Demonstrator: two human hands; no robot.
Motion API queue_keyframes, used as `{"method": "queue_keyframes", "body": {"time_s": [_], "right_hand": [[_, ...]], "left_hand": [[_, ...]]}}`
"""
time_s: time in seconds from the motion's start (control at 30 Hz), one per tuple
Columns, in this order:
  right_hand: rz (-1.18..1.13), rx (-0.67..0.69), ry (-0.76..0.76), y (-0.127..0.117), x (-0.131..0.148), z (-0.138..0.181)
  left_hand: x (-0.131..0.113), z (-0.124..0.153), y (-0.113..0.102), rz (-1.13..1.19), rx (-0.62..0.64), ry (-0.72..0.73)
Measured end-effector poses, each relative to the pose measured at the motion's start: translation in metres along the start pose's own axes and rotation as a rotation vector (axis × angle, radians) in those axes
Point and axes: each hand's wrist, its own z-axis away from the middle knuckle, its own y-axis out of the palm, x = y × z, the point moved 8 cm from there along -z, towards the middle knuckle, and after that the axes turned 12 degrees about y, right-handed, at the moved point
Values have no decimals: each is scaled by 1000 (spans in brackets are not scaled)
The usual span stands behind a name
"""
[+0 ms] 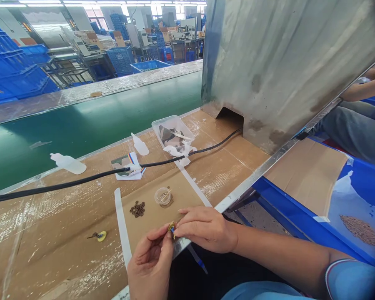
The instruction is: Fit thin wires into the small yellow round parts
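Observation:
Both my hands meet at the near edge of a cardboard-covered bench (50,241). My left hand (151,262) and my right hand (206,228) pinch one small yellow disc part (171,227) between their fingertips, fingers closed. A thin blue-tipped tool (196,258) slants down below my right hand. Just ahead lie a pile of small dark rings (138,208) and a small clear cup (163,196). A second yellow disc with wires (100,236) lies to the left.
A black cable (81,180) crosses the bench. Two white squeeze bottles (69,163) (140,145) and a clear plastic tray (172,133) sit behind it, beside a green conveyor belt (81,121). A metal housing (284,62) stands right. Another person's arms (365,89) show far right.

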Motion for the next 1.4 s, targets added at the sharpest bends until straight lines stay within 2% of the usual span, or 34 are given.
{"method": "queue_keyframes", "body": {"time_s": [0.27,0.9,1.1,1.23,1.4], "right_hand": [[43,-37,-22,-1,1,1],[11,-49,-22,-1,-1,4],[-7,-51,39,-1,-2,3],[-43,-67,138,-1,-9,0],[-189,-23,519,4,-34,-9]], "left_hand": [[2,0,-3,-17,16,88],[2,1,-2,21,15,37],[2,3,-1,7,-1,0],[10,3,-1,71,-19,-71],[20,0,4,252,-3,-246]]}}
